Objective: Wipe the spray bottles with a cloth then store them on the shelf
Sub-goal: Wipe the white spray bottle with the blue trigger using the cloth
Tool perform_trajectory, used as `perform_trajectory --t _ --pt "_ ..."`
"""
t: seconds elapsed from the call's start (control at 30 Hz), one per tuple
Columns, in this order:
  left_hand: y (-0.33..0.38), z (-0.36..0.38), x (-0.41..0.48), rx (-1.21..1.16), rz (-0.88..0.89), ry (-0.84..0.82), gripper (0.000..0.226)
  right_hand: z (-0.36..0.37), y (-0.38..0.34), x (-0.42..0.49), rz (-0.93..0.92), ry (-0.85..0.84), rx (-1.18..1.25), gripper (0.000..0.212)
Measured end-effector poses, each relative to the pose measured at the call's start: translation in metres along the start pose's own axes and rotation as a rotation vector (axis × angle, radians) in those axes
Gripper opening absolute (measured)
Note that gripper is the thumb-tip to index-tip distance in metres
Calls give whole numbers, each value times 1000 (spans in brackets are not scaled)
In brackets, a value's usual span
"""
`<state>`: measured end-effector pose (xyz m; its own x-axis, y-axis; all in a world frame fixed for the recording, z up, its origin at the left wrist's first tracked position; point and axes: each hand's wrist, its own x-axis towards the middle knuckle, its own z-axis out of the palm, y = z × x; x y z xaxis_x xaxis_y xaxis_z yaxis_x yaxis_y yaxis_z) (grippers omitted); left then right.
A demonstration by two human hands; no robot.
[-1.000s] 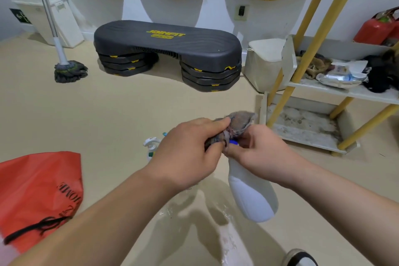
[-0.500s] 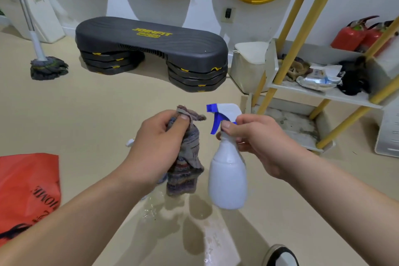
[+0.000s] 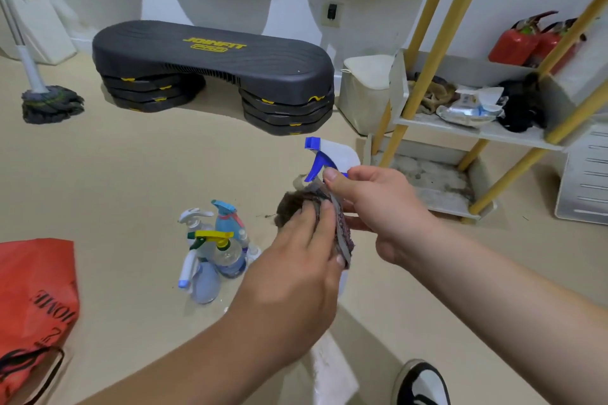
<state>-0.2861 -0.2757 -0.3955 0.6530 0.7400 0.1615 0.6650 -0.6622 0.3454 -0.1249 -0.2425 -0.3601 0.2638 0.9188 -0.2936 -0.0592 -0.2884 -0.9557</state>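
Currently in hand: one spray bottle, white body, blue trigger and nozzle, held upright in the air in front of me, near the shelf.

Right hand: fingers curled round the bottle's neck, thumb just under the trigger.

Left hand: wrapped about the cloth, pressing it on the bottle's body, which is mostly hidden behind it.

Handling, by my judgement: thin plastic and light, though I cannot tell how full. Smooth, likely slippery where wet, and the walls would give under a hard squeeze.

Best hold: the neck, below the trigger head, clear of the lever.

Cloth: soft, limp, grey-brown, bunches easily.

Outstanding: further spray bottles, standing close together on the floor to my left, not yet on the shelf.
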Motion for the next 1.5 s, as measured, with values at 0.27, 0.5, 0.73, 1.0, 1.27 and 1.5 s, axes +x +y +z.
perform_trajectory --t 0.27,0.5,0.73,1.0,1.27,1.5 --pt "-10 -9 14 -703 -470 65 34 6 -2 -3 -70 -46 -4 58" --pt "-21 9 12 -428 -9 128 63 0 -7 1 -110 50 61 44" --pt "-16 4 17 -988 -388 -33 43 5 -7 -1 -127 71 95 36" --pt "-22 -5 21 -762 -366 69 34 12 -8 -4 -128 62 91 36" --pt "-7 13 14 -453 -175 214 41 14 0 1 -92 77 126 38" --pt "-16 -6 20 -1146 -797 -94 25 5 -6 6 -122 125 157 51"
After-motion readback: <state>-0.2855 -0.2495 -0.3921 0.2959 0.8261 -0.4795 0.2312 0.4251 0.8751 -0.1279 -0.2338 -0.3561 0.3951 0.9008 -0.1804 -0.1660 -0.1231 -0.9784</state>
